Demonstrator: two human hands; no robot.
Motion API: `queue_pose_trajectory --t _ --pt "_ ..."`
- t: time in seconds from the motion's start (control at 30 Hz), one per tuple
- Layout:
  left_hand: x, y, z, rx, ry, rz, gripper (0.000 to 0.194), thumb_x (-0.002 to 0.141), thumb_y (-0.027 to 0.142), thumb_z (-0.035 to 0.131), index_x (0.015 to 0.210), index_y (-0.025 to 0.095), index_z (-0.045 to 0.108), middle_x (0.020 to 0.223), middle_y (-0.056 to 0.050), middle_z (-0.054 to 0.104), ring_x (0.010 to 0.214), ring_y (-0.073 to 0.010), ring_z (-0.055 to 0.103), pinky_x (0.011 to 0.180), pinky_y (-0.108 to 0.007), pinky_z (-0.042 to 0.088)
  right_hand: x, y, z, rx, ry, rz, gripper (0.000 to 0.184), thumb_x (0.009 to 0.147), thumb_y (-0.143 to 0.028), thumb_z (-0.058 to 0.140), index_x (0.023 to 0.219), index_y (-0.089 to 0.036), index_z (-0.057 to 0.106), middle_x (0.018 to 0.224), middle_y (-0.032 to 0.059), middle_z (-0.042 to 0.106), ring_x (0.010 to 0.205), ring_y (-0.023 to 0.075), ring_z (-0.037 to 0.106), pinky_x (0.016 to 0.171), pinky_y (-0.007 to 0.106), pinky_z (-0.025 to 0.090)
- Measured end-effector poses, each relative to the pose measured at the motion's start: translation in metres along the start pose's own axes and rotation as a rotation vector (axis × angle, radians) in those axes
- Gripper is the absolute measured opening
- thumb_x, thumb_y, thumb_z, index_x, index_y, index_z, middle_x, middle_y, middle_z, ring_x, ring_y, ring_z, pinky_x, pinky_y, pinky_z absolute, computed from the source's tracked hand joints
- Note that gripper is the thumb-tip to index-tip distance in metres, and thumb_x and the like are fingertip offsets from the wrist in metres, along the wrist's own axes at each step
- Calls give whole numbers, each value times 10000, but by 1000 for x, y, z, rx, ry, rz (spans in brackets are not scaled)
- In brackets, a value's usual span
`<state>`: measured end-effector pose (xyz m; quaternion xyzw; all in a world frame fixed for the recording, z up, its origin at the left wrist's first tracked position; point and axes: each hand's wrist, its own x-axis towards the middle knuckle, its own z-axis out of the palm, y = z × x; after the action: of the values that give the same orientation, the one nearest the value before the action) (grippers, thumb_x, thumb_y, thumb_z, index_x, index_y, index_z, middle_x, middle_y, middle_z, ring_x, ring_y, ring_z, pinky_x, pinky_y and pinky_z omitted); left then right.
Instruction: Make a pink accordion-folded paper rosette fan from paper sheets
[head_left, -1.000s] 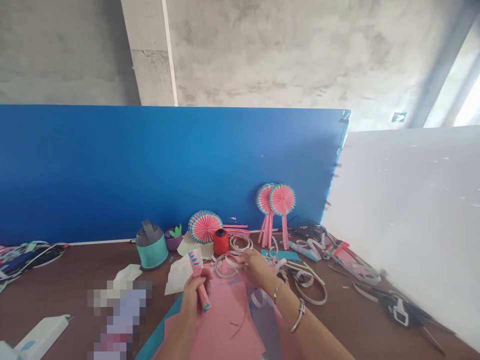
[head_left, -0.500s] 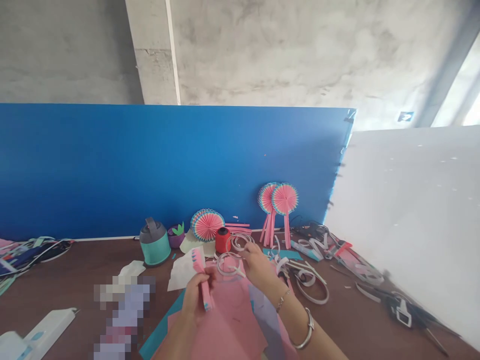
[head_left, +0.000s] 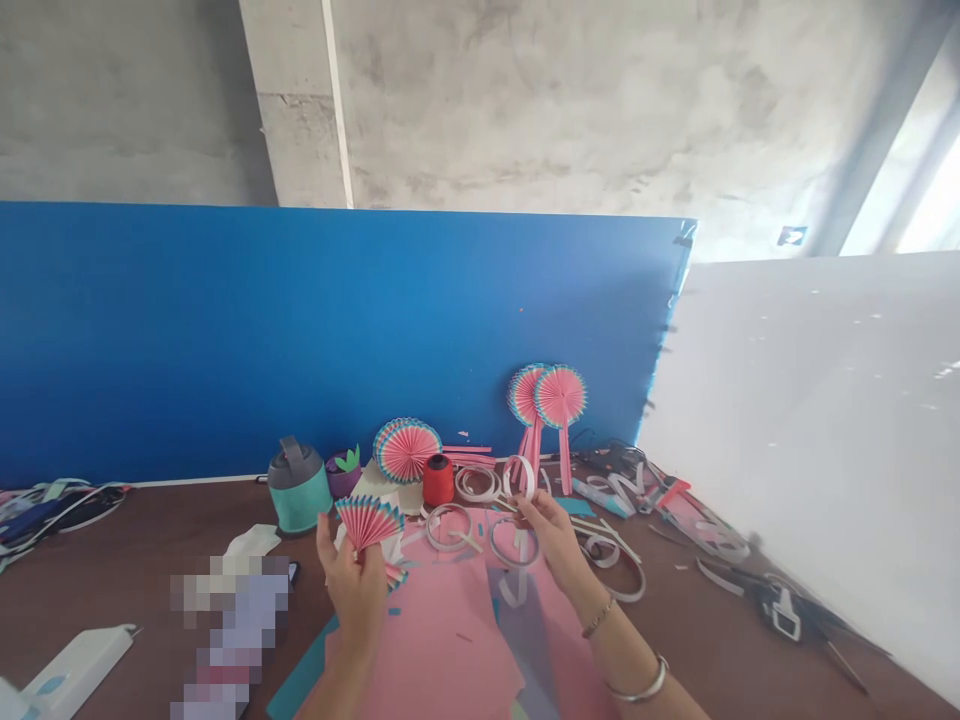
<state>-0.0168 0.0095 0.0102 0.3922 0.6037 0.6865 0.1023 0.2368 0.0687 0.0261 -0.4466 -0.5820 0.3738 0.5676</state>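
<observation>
A pleated pink paper fan [head_left: 370, 522] with blue-and-white edges is gripped at its middle by my left hand [head_left: 352, 585]. Its upper folds spread out, while a smaller part shows below the fingers. My right hand [head_left: 553, 535] pinches a narrow ring of whitish tape [head_left: 529, 480], raised above the table. Just under those fingers is another thin pale loop [head_left: 514, 563]; whether it joins the held ring I cannot tell. Pink paper sheets [head_left: 439, 630] lie beneath both hands. A further tape ring [head_left: 430, 527] rests between the hands.
Behind stand a red thread spool [head_left: 438, 482], a teal-and-grey pot [head_left: 300, 500] and finished pink rosettes [head_left: 409, 450]. Two rosettes on stems [head_left: 561, 397] lean against the blue partition [head_left: 225, 340]. Tape strips [head_left: 630, 580] and a black-handled tool [head_left: 784, 610] lie right.
The folded pink strip in my left hand has fanned open and shifted left. My right hand has moved slightly right, now holding up a tape ring. The view has turned a little right.
</observation>
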Motion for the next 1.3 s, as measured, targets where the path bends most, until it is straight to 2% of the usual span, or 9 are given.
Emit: queue_pose_trajectory --t 0.1,0.2,0.37,0.47,0.6,0.73,0.93,1.07,1.3 --pt "-3 13 -4 146 46 279 145 751 169 517 669 221 625 1004 -134 611 1386 -315 218 942 -379 396 -7 7 5 -120 19 -84 325 822 -496 535 743 -182 560 722 29 586 682 172 522 642 280 422" --pt "-8 19 -6 134 18 369 152 768 172 515 717 229 647 880 -126 638 1388 -305 223 1030 -411 322 -11 14 9 -312 22 -180 278 858 -416 482 708 -188 530 675 7 536 650 159 479 625 270 392" --pt "-18 20 -4 -68 -79 143 139 687 284 627 800 228 684 1153 -135 608 1149 -327 513 782 -341 489 -17 18 17 -411 -68 -340 225 858 -288 441 652 -201 471 651 3 506 631 152 464 612 260 371" --pt "-24 17 1 -240 -164 -67 159 652 318 649 776 223 679 879 -92 677 766 -255 638 544 -289 477 -23 14 24 -449 -120 -332 262 855 -276 443 603 -206 420 590 -22 448 569 134 415 549 240 321" --pt "-31 9 17 -344 -394 -318 167 600 316 675 557 187 577 445 37 503 348 -100 418 375 -217 326 -33 1 33 -506 -200 -313 327 873 -316 469 575 -205 392 558 -40 402 540 123 377 514 232 270" --pt "-35 2 30 -390 -404 -381 218 552 323 719 512 171 567 404 57 448 360 -71 366 392 -197 287 -41 -11 37 -517 -291 -384 283 888 -279 476 617 -198 482 616 -11 501 622 144 451 572 240 322" --pt "-34 3 35 -516 -537 -520 453 535 502 770 783 127 714 560 -1 592 382 -54 366 393 -203 267 -45 -18 39 -632 -383 -550 198 914 -246 474 770 -195 600 737 30 594 751 174 511 694 287 348" --pt "-35 7 35 -488 -628 -561 493 503 473 810 835 118 723 407 70 435 377 -59 352 403 -191 233 -48 -26 39 -785 -467 -667 179 908 -211 485 957 -251 653 759 33 638 800 195 532 796 359 335" --pt "-35 18 30 -569 -594 -632 485 511 464 809 857 135 723 458 55 498 373 -49 334 396 -198 242 -59 -21 40 -561 -94 -792 288 823 -176 496 1096 -235 562 1227 123 532 1150 282 473 946 459 361"
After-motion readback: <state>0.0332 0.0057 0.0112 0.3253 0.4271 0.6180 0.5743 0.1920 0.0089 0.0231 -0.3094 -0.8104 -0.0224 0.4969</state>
